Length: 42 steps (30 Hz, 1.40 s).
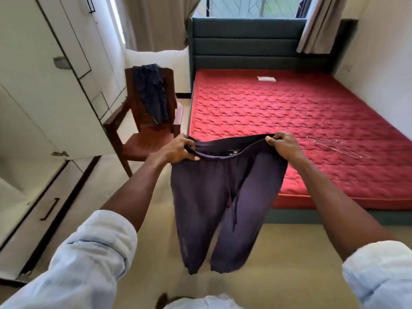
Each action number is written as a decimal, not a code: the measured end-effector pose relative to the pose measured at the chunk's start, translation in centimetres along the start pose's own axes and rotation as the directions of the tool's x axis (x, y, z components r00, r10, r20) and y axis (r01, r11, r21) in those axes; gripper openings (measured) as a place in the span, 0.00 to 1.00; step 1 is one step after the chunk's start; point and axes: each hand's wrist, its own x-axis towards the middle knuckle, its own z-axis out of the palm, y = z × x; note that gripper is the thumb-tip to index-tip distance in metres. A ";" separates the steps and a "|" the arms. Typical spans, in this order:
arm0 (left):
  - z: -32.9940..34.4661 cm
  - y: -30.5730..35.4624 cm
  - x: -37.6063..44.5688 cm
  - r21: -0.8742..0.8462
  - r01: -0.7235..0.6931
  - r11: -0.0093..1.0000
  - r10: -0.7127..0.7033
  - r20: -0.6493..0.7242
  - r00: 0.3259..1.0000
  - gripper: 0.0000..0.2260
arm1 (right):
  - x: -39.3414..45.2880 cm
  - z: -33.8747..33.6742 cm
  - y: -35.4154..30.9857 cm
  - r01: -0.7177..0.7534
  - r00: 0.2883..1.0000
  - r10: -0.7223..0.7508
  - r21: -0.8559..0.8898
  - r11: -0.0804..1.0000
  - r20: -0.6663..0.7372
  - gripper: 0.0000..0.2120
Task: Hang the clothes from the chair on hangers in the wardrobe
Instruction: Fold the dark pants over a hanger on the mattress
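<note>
A pair of dark purple-navy trousers [214, 197] hangs in the air in front of me, legs down, waistband stretched wide. My left hand [178, 149] grips the waistband's left end and my right hand [283, 146] grips its right end. Behind them stands a brown wooden chair [145, 139] with another dark garment [151, 92] draped over its backrest. Thin wire hangers [334, 146] lie on the red mattress to the right of my right hand. The white wardrobe [44, 97] fills the left side, its doors closed.
A bed with a red quilted mattress [289, 108] and dark green headboard [245, 41] takes up the right half. A small white paper [266, 79] lies on it. Low drawers [40, 208] run along the wardrobe's base. Beige floor lies below me.
</note>
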 end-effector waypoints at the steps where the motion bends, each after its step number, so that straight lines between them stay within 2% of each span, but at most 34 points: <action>1: 1.0 0.8 0.7 -0.070 0.009 0.998 -0.013 -0.054 0.998 0.12 | 0.3 -1.4 1.2 0.005 1.000 -0.005 -0.007 1.000 0.020 0.13; 4: 2.9 2.3 2.4 -0.307 0.102 0.946 -0.151 -0.140 0.978 0.10 | 1.1 -4.6 3.5 0.021 0.989 -0.019 -0.008 1.000 0.147 0.14; 7: 4.4 3.2 4.6 -0.387 0.171 0.906 -0.267 -0.212 0.940 0.15 | 2.3 -6.5 4.9 0.039 0.955 -0.014 -0.077 0.996 0.297 0.14; 9: 5.1 3.7 6.3 -0.419 0.178 0.890 -0.291 -0.223 0.930 0.15 | 3.8 -7.0 6.0 0.057 0.949 -0.016 -0.122 0.991 0.315 0.13; 11: 5.9 4.0 8.3 -0.471 0.174 0.865 -0.305 -0.219 0.927 0.15 | 5.7 -7.1 7.2 0.027 0.970 -0.012 -0.058 0.998 0.243 0.13; 15: 7.0 5.6 13.1 -0.592 0.132 0.795 -0.282 -0.168 0.945 0.18 | 10.0 -7.4 9.3 -0.046 0.999 0.047 0.157 0.987 -0.002 0.13; 17: 7.3 6.9 16.3 -0.623 0.106 0.775 -0.253 -0.152 0.956 0.12 | 12.4 -7.3 10.5 -0.049 0.988 0.081 0.225 0.973 -0.133 0.11; 19: 7.9 7.8 19.5 -0.608 0.096 0.789 -0.225 -0.141 0.964 0.07 | 14.5 -7.2 11.7 -0.067 0.966 0.134 0.289 0.955 -0.221 0.13; 22: 9.0 8.6 23.1 -0.583 0.102 0.806 -0.238 -0.162 0.957 0.12 | 17.3 -6.9 13.4 -0.099 0.931 0.185 0.271 0.958 -0.316 0.16; 24: 9.6 9.2 25.3 -0.565 0.136 0.814 -0.290 -0.191 0.938 0.12 | 19.3 -6.5 14.3 -0.136 0.912 0.222 0.257 0.957 -0.344 0.14; 25: 9.9 9.6 26.0 -0.573 0.172 0.801 -0.338 -0.196 0.920 0.16 | 20.0 -6.1 14.7 -0.163 0.903 0.247 0.251 0.954 -0.352 0.12; 27: 11.3 9.7 28.1 -0.670 0.234 0.705 -0.444 -0.160 0.882 0.21 | 21.3 -5.4 15.6 -0.216 0.878 0.306 0.267 0.939 -0.367 0.11; 28: 12.2 9.8 29.0 -0.727 0.256 0.636 -0.500 -0.136 0.855 0.20 | 22.0 -5.1 16.0 -0.239 0.868 0.336 0.285 0.928 -0.367 0.10; 30: 13.9 10.3 30.1 -0.804 0.319 0.502 -0.606 -0.064 0.793 0.17 | 23.0 -4.5 16.3 -0.281 0.848 0.396 0.335 0.899 -0.351 0.09; 32: 16.2 11.0 31.0 -0.832 0.347 0.434 -0.651 -0.023 0.759 0.15 | 24.2 -3.8 17.2 -0.333 0.819 0.469 0.391 0.858 -0.331 0.09; 35: 19.4 12.9 31.2 -0.876 0.364 0.315 -0.709 0.038 0.705 0.12 | 24.7 -2.6 18.1 -0.411 0.784 0.587 0.537 0.736 -0.204 0.10; 38: 22.1 15.6 31.2 -0.889 0.365 0.278 -0.686 0.082 0.723 0.09 | 24.9 -1.3 18.8 -0.438 0.831 0.557 0.598 0.672 -0.017 0.07; 42: 24.5 17.9 31.1 -0.876 0.371 0.307 -0.623 0.110 0.775 0.04 | 23.8 0.0 19.3 -0.476 0.858 0.477 0.643 0.599 0.191 0.13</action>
